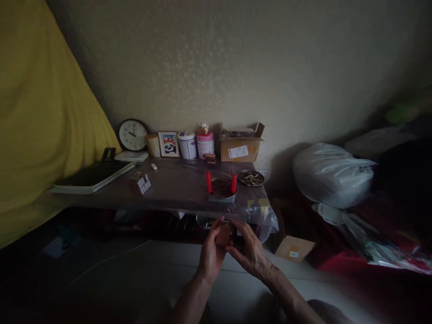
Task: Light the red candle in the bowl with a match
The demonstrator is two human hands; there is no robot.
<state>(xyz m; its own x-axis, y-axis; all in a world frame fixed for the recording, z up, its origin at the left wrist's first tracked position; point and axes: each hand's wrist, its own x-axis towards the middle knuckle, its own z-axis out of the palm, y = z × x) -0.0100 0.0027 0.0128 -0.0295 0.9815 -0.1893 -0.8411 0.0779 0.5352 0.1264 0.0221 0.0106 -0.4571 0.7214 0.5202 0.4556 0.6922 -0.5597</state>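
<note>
Together, left hand (pixel 209 252) and right hand (pixel 250 253) hold a small box (pixel 223 234) (brownish).

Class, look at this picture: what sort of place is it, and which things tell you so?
Probably a room in a home, used partly for storage: a low table against the wall holds a clock, a framed picture and a cardboard box, with a stuffed bag beside it.

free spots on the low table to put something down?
Widest bare patch on the table: between the white cube and the bowl with red candles. Back row, clock to cardboard box, is crowded. Both hands hold a small box below the front edge.
</note>
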